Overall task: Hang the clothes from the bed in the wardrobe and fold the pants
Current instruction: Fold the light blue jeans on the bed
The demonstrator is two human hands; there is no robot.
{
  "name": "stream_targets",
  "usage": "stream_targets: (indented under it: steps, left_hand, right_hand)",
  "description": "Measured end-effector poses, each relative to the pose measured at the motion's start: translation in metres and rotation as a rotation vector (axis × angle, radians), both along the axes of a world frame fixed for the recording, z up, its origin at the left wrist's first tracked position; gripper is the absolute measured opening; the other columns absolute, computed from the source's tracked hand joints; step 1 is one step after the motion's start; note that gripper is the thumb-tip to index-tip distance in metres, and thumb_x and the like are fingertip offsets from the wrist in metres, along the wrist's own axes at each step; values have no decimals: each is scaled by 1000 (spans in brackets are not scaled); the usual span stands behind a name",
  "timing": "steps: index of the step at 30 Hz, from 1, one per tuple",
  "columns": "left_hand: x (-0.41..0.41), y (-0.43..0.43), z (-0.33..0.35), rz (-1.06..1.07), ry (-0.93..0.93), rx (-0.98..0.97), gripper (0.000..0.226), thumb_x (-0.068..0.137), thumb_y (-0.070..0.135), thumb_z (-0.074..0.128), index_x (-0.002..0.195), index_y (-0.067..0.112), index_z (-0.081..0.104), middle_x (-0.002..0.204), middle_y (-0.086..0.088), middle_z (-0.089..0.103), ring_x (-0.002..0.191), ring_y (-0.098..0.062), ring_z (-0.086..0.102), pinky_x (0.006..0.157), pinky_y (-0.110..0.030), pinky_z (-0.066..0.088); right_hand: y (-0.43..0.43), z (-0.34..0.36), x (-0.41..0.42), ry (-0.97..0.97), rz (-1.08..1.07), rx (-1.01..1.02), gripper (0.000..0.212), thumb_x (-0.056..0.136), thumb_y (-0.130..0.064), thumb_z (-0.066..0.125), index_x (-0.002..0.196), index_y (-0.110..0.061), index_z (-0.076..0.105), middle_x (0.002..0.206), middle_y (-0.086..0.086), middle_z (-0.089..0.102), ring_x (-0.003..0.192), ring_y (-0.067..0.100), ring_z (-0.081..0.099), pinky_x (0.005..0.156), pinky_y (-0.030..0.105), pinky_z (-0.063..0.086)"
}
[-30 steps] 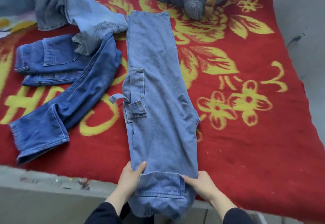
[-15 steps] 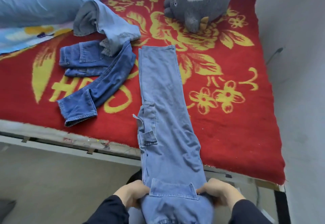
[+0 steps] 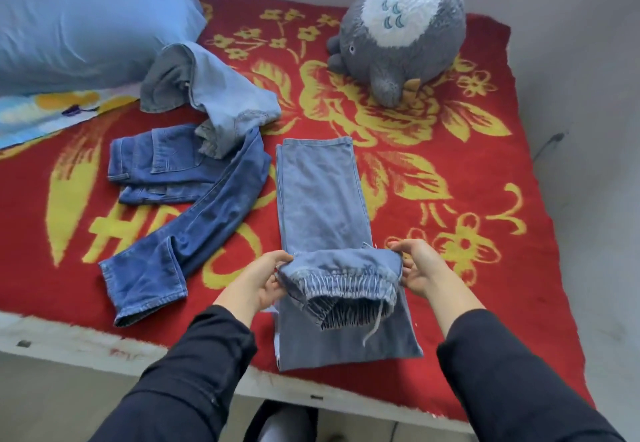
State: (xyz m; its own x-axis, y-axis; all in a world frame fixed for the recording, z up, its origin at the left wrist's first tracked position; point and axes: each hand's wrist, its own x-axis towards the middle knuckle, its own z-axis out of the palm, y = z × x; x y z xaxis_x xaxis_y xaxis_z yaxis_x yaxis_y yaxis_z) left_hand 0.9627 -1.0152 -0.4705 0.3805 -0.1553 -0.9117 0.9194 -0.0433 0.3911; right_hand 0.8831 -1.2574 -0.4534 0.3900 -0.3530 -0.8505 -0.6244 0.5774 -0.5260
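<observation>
A red fleece blanket with yellow flowers (image 3: 485,268) covers the bed, its white edge (image 3: 69,341) above a pale floor (image 3: 52,407); a grey wall (image 3: 588,60) closes the right side. The light blue denim pants (image 3: 322,199) lie lengthwise mid-blanket, their elastic waistband lifted and doubled over the legs. The left hand (image 3: 256,278) pinches the waistband's left end and the right hand (image 3: 420,268) its right end, fingers curled on the cloth. Just beside them on the left lie crumpled dark blue jeans (image 3: 194,219) with a faded denim garment (image 3: 221,95) heaped on top; a blue pillow (image 3: 86,25) sits far left, and a round grey plush toy (image 3: 398,36) at the far side, well apart
</observation>
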Motion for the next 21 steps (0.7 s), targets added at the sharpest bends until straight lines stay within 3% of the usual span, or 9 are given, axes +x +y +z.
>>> stream_targets:
  steps: [4, 6, 8, 10, 12, 14, 17, 21]
  left_hand:
    - [83, -24, -6, 107, -18, -89, 13, 89, 6, 52, 77, 5, 56, 57, -4, 58, 41, -12, 57, 39, -19, 49]
    - [125, -40, -6, 165, -67, -139, 16, 91, 4, 50, 78, 4, 58, 51, -2, 61, 40, -10, 59, 39, -18, 49]
    - [165, -53, -4, 227, -130, -219, 14, 93, 6, 49, 83, 6, 58, 52, 0, 62, 44, -9, 61, 45, -18, 51]
    - [197, -63, -9, 274, -201, -320, 11, 95, 16, 51, 96, 11, 60, 73, -1, 69, 69, -11, 67, 66, -23, 55]
    - [210, -71, -24, 176, -289, -316, 30, 96, 28, 49, 125, 24, 55, 120, 0, 62, 115, -18, 58, 96, -36, 45]
    - [197, -76, -46, -77, -474, -103, 41, 97, 28, 49, 136, 36, 44, 142, 7, 43, 136, -14, 36, 108, -36, 30]
    - [150, -70, -86, -505, -720, 162, 62, 96, 28, 54, 151, 23, 26, 158, 2, 21, 146, -10, 14, 117, -28, 14]
    - [90, -50, -137, -1113, -894, 384, 73, 96, 46, 45, 154, 23, 7, 161, 2, -6, 147, -13, -14, 120, -36, -4]
  right_hand:
    - [-18, -8, 87, 6, -83, -69, 6, 80, 1, 51, 78, -4, 54, 67, 8, 41, 53, 18, 37, 52, 27, 32]
    - [-29, -10, 130, -8, -89, -93, 17, 83, -2, 48, 67, -8, 45, 59, 7, 36, 46, 16, 32, 47, 25, 28]
    - [-37, -11, 168, -88, -148, -91, 23, 88, -5, 46, 66, -10, 43, 47, 4, 41, 37, 13, 38, 39, 20, 32]
    - [-40, -16, 196, -246, -245, -62, 11, 92, -10, 48, 84, -7, 54, 68, 5, 61, 57, 13, 59, 52, 21, 48]
    - [-35, -32, 206, -296, -192, -105, 19, 94, -11, 49, 111, -4, 56, 101, 8, 63, 92, 21, 61, 78, 28, 51]
    - [-22, -61, 195, -171, 109, -349, 39, 91, -9, 55, 129, -2, 54, 114, 10, 60, 103, 21, 58, 85, 31, 46]
    - [3, -101, 153, -5, 692, -639, 55, 88, -13, 59, 141, -11, 46, 138, 8, 54, 122, 20, 53, 93, 23, 38]
    - [9, -143, 101, 125, 1208, -799, 71, 89, -31, 56, 152, -21, 25, 160, 4, 20, 147, 19, 18, 115, 30, 23]
